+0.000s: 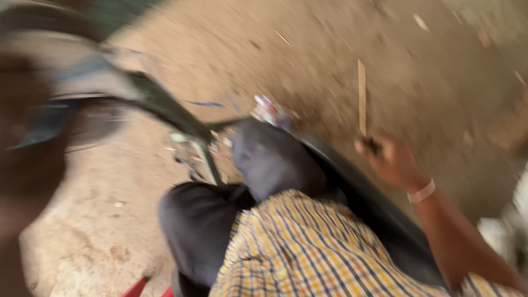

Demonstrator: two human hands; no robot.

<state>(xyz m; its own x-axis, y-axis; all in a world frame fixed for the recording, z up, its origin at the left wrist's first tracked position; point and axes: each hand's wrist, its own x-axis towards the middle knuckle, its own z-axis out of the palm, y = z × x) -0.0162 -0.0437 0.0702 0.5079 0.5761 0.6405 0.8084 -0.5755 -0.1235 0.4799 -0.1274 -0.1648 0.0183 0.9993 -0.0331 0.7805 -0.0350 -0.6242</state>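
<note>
From the head camera everything is smeared by motion, so edges are soft and small things are hard to read. My right hand [391, 159] is curled shut around the dark lower end of a thin, pale wooden stick [361, 96], which stands nearly upright above my fist against the sandy ground [308, 60]. What the dark bit in my grip is, I cannot make out. A light band [422, 191] circles my wrist. My left hand is not clearly shown; a big dark blur [25, 148] fills the left edge, and I cannot tell what it is.

My knees in dark trousers [269, 159] and my yellow checked shirt [297, 247] cover the lower middle. A black curved thing [363, 198] runs under my right arm, its far end cut off by the shirt. Beyond my knee lies a small crumpled package [268, 109], white with red and blue patches, its markings too blurred to read. A dark green metal frame [170, 110] slants across the left, and something red [135, 287] pokes in at the bottom edge, mostly cut off.
</note>
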